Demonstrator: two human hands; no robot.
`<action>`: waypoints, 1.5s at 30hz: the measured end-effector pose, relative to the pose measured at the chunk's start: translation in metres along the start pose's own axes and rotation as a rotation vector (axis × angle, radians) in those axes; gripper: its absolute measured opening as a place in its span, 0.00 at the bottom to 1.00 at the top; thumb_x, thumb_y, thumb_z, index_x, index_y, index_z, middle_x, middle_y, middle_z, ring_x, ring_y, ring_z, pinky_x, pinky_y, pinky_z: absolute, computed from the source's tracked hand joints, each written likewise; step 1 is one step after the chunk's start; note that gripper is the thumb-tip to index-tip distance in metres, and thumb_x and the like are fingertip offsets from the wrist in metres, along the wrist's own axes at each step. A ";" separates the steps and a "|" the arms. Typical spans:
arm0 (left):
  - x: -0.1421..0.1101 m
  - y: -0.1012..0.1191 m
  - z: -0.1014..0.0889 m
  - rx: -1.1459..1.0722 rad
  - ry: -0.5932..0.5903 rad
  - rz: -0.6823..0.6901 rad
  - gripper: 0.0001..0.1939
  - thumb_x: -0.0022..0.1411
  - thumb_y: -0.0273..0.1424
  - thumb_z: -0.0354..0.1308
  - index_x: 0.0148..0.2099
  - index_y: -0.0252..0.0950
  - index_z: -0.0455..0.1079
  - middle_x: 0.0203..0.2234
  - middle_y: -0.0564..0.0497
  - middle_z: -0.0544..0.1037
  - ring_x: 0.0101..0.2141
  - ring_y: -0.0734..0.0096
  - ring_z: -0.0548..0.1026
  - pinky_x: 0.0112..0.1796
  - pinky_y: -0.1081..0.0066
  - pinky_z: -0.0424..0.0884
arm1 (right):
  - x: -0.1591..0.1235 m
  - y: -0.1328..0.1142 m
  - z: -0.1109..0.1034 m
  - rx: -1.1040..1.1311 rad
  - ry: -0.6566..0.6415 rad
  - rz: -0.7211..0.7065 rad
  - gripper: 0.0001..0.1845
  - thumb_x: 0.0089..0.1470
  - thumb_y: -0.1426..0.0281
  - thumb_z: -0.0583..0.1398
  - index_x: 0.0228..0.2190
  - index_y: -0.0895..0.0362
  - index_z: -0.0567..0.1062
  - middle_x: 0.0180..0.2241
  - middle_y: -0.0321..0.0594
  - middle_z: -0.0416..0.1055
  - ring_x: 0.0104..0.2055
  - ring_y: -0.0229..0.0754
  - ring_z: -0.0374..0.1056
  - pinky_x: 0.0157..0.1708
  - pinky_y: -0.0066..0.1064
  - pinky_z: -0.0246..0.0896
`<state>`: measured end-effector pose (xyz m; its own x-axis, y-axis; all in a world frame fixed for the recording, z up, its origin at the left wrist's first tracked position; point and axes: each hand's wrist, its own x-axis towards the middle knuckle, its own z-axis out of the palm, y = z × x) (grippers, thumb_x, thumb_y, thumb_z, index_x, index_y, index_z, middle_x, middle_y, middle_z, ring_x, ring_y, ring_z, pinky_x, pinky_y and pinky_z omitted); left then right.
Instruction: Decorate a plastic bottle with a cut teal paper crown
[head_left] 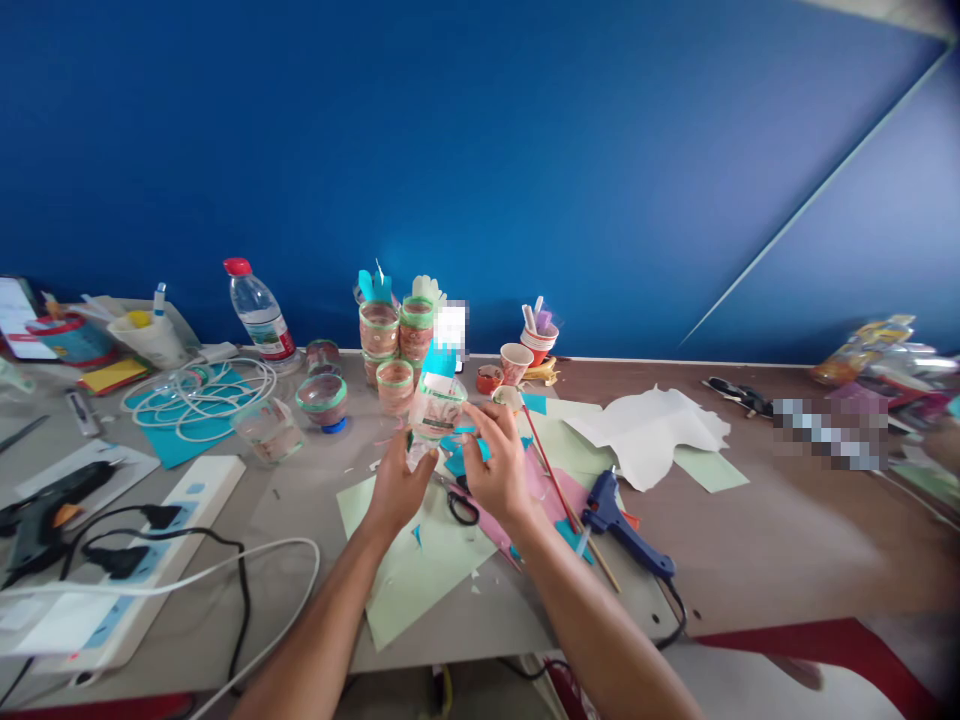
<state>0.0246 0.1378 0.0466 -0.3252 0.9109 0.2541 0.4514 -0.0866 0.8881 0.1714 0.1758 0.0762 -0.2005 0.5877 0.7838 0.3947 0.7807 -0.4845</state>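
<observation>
A clear plastic cup [437, 408] with a printed label is held up over the middle of the table. My left hand [401, 480] grips it low down, thumb and fingers closed around its bottom. At the cup's right side, the curled fingers of my right hand [496, 455] rest against it. A strip of blue paper [442, 358] stands up at the cup's rim; whether it is inside or behind I cannot tell. Beneath my hands lie black-handled scissors [463, 508], a pale green sheet [427, 570] and blue paper scraps [459, 460].
Decorated cups [379, 325] stand stacked by the blue partition [480, 150]. A blue glue gun [626, 525] lies at right near white paper [652, 430]. To the left are a power strip [161, 560], black glue gun [45, 520], coiled white cable [199, 400] and water bottle [262, 315].
</observation>
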 end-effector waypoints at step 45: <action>0.014 -0.014 -0.016 -0.265 0.509 -0.096 0.14 0.56 0.38 0.57 0.43 0.38 0.63 0.38 0.48 0.75 0.41 0.62 0.75 0.44 0.63 0.69 | 0.009 0.002 -0.006 0.225 0.061 0.410 0.13 0.55 0.69 0.55 0.40 0.57 0.76 0.35 0.42 0.75 0.35 0.41 0.70 0.36 0.34 0.65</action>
<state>0.0008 0.1453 0.0437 -0.7425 0.6167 0.2616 0.1982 -0.1708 0.9652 0.1754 0.1816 0.0850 -0.0123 0.8490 0.5283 0.2250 0.5171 -0.8258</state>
